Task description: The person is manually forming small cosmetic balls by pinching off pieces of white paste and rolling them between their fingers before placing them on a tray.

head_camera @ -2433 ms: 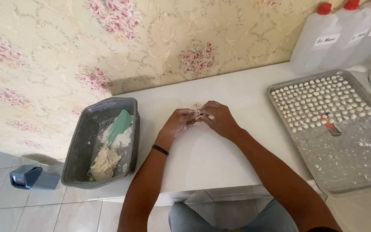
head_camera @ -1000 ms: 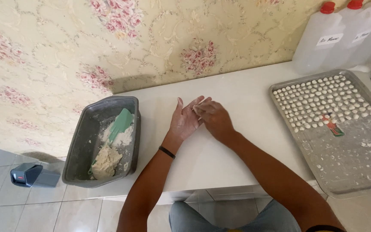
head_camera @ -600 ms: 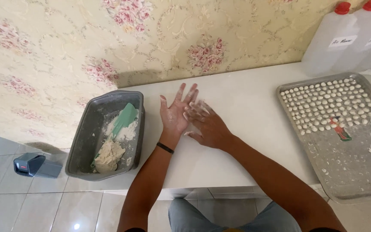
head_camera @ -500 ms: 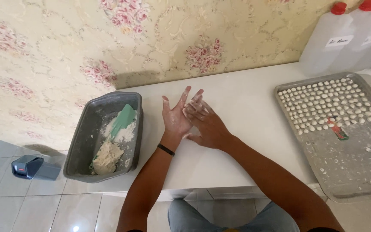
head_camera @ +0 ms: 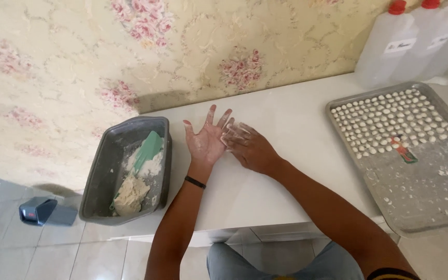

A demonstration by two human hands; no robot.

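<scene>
Both hands are up over the white desk point(head_camera: 286, 192) right now: the left hand point(head_camera: 206, 142) lies palm up, fingers spread and floury, its grip released, while the right hand point(head_camera: 247, 148) presses flat across it, fingers straight, rolling. Whatever dough sits between the palms is hidden, so I cannot tell its size or shape.

Risk, as I judge it: with nothing clenched, a small piece could slip out sideways onto the desk or off its front edge. Flour on the palms may also leave it dusty, or too little may let it stick.

Counting now: one grey tub point(head_camera: 105, 176) at the left, holding one lump of dough point(head_camera: 129, 194) and one green scraper point(head_camera: 146, 150). One metal tray point(head_camera: 431, 192) at the right, its far half covered in rows of small white balls point(head_camera: 390, 119), too many to count surely. Three plastic jugs point(head_camera: 385, 46) behind it, and one black wristband point(head_camera: 195, 182)
</scene>
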